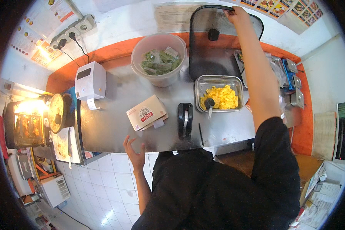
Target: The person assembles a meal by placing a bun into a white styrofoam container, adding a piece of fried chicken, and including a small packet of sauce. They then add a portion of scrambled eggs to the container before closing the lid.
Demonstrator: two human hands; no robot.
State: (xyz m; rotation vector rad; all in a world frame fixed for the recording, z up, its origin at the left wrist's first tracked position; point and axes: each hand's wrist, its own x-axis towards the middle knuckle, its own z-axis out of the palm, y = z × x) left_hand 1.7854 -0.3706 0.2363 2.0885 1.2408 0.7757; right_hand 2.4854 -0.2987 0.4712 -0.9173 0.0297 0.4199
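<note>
Left hand (135, 152) nearest, fingers spread wide, empty, at near edge of steel counter (115, 126). Right hand (235, 13) at counter's far side, fingers pinching top rim of upright black mesh screen (214, 53). Step judged: gripping screen; lifting calls for clearing steel tray of yellow food (219, 94) before it.

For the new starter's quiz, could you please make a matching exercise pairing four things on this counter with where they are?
Things:
1. mesh screen
2. metal tray
3. tape dispenser
4. plastic tub

Places or states:
a. holds green packets
b. held at its top edge by the right hand
c. near the counter's front edge
d. holds yellow food and a scoop

Pairs: 1-b, 2-d, 3-c, 4-a
</note>
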